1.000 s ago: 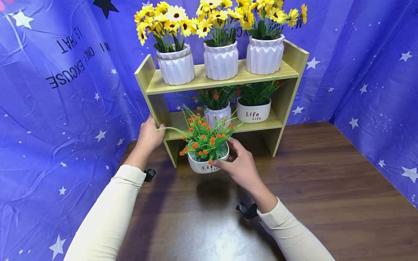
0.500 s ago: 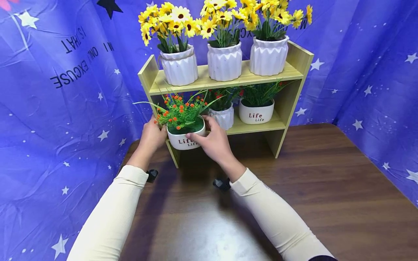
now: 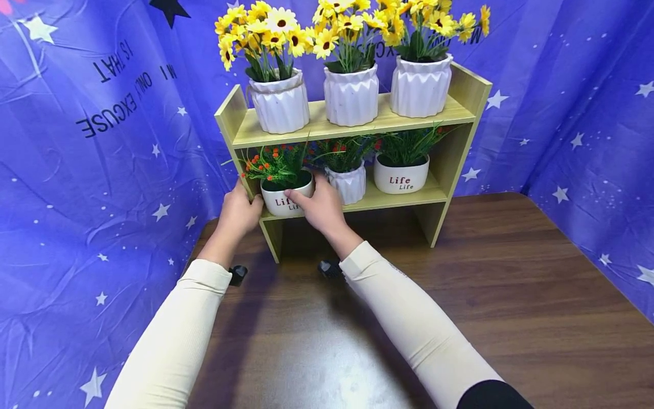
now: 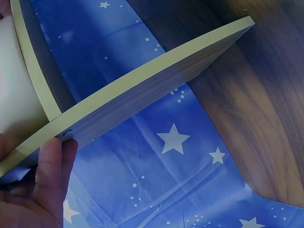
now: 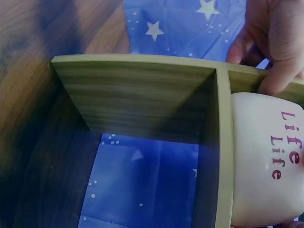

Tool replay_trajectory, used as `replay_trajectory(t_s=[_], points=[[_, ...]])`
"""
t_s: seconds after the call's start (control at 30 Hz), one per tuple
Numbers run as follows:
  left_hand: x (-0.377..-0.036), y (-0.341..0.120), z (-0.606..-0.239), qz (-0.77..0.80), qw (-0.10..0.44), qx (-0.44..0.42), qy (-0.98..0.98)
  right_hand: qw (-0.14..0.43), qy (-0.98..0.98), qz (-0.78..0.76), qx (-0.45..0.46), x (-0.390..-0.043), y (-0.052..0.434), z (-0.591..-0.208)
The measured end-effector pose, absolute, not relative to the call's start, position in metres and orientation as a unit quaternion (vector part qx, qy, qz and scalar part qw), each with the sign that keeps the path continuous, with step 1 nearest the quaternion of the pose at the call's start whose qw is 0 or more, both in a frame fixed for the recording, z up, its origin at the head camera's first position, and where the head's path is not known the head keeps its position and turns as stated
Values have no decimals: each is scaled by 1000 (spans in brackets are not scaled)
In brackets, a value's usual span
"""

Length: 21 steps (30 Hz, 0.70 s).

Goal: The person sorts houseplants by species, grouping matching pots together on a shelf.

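A white pot [image 3: 273, 200] printed "Life", with green sprigs and orange buds, stands at the left end of the lower board of a light wooden shelf [image 3: 449, 165]. My right hand [image 3: 317, 207] holds the pot from the front right, fingers curled round its side. In the right wrist view the pot [image 5: 261, 156] overlaps the board's front edge. My left hand [image 3: 239, 213] grips the shelf's left side panel, just left of the pot. The left wrist view shows its fingers [image 4: 52, 175] on that panel [image 4: 142, 95].
Three ribbed white vases of yellow flowers [image 3: 351, 94] line the top board. A ribbed pot [image 3: 349, 183] and a second "Life" pot [image 3: 401, 175] share the lower board. The shelf stands on a dark wooden table [image 3: 485, 295], with blue star-printed cloth [image 3: 102, 170] behind and beside.
My right hand has carried the pot from above the table up and left to the lower board's left end. My left hand has stayed on the side panel.
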<state>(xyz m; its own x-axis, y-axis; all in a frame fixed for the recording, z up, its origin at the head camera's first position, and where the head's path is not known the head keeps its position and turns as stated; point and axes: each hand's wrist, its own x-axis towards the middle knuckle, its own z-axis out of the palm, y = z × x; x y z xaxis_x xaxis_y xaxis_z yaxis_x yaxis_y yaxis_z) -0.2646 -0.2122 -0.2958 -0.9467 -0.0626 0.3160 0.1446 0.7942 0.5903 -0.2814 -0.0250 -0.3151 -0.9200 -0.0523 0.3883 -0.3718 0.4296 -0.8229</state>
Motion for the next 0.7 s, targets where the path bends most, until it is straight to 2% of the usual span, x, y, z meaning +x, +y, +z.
replay_trajectory(t_s=[0.33,0.57,0.7], points=[[-266,-212,-298,-324,174,-23,-930,184,-838,498,124,-296,-35,-318],[-267,-213,-303,-322,177,-21,-930,150,-845,497,130,-288,-28,-326],[-265,-212,-313,-335,202,-15,-920,141,-835,508,160,-271,-13,-330]])
